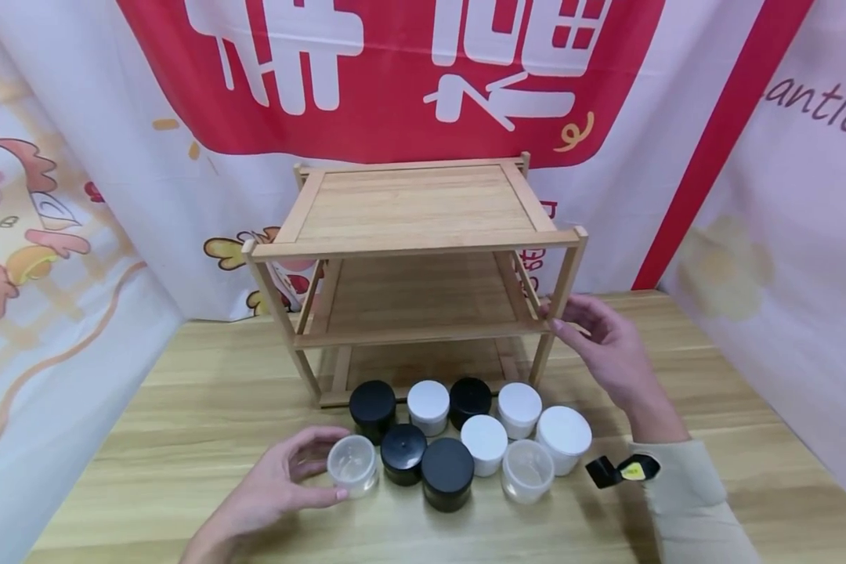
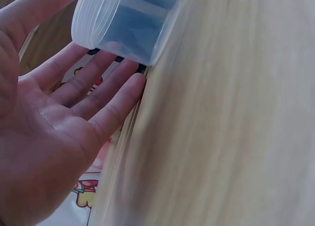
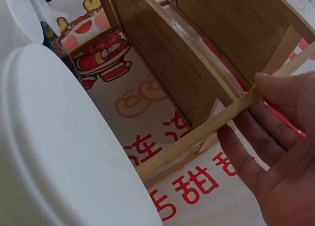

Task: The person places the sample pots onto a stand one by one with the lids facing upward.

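My left hand (image 1: 289, 479): fingers extended, ungripped, beside clear round plastic jar (image 1: 353, 467), near left on wood-grain desk (image 1: 148, 392); best closed gently. My right hand (image 1: 612, 356): fingers grasping tan wooden three-tier rack (image 1: 423, 205), right side; brace lightly.

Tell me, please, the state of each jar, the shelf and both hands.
Wooden shelf, standing upright
Four black jars, upright, lidded
Four white jars, upright, lidded
Two clear jars, upright, lids unclear
Left hand, relaxed beside one clear jar, contact unclear
Right hand, holding the shelf's right front post
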### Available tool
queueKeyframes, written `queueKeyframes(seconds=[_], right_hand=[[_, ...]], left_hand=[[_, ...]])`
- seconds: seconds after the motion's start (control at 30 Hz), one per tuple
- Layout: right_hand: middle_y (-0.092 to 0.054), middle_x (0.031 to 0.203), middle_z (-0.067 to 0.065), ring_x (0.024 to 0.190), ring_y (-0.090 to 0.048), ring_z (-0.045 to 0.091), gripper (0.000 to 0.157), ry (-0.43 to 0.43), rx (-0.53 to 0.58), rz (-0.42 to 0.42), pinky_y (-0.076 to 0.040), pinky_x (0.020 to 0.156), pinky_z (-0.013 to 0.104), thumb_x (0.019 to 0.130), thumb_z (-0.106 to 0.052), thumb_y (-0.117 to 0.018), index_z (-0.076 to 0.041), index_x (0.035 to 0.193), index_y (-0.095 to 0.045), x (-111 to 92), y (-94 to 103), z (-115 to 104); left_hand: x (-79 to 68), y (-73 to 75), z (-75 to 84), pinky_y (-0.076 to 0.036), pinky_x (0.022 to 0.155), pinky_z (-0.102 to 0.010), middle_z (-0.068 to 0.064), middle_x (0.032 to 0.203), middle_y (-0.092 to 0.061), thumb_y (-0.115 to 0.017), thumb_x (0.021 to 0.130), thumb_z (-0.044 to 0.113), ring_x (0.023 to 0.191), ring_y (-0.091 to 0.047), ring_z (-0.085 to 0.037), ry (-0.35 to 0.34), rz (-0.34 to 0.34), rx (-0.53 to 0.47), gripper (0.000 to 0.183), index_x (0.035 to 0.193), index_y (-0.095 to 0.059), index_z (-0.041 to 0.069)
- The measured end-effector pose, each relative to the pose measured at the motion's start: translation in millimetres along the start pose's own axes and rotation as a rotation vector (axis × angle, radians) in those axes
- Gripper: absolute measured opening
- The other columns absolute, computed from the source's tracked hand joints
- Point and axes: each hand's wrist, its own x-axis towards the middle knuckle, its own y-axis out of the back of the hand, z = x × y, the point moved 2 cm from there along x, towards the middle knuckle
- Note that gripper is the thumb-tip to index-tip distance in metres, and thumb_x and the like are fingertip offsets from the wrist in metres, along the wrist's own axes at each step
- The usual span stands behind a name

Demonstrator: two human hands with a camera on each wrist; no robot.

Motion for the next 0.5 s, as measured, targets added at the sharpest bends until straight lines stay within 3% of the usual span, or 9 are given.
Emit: queueKeyframes(seconds=[0.23, 0.37, 0.5], right_hand=[[-0.072, 0.118, -0.016, 0.114, -0.067, 0.003, 0.045, -0.024, 0.006, 0.008, -0.06, 0.094, 0.016, 0.106, -0.019, -0.071, 0.001, 0.144, -0.06, 0.0, -3.8, -0.3], [-0.073, 0.122, -0.008, 0.116, -0.067, 0.005, 0.044, -0.023, 0.017, 0.007, -0.06, 0.094, 0.016, 0.105, -0.022, -0.072, -0.001, 0.143, -0.062, 0.2, -5.0, -1.5], [-0.074, 0.125, -0.002, 0.116, -0.067, 0.007, 0.043, -0.024, 0.036, 0.009, -0.06, 0.095, 0.017, 0.105, -0.021, -0.072, -0.001, 0.142, -0.063, 0.2, -5.3, -1.9]], left_hand=[[0.6, -1.6, -1.4, -0.054, 0.107, -0.02, -0.027, 0.15, -0.059, -0.089, 0.086, 0.01, 0.125, -0.069, -0.01, -0.006, 0.027, 0.013, 0.077, 0.153, -0.051, 0.002], [1.7, -1.8, -3.1, -0.055, 0.107, -0.022, -0.028, 0.148, -0.06, -0.089, 0.087, 0.008, 0.123, -0.07, -0.011, -0.031, 0.031, 0.023, 0.077, 0.153, -0.051, 0.001], [1.8, -3.2, -4.6, -0.055, 0.105, -0.022, -0.029, 0.149, -0.059, -0.088, 0.088, 0.01, 0.122, -0.071, -0.011, -0.008, 0.021, 0.014, 0.076, 0.154, -0.051, 0.001]])
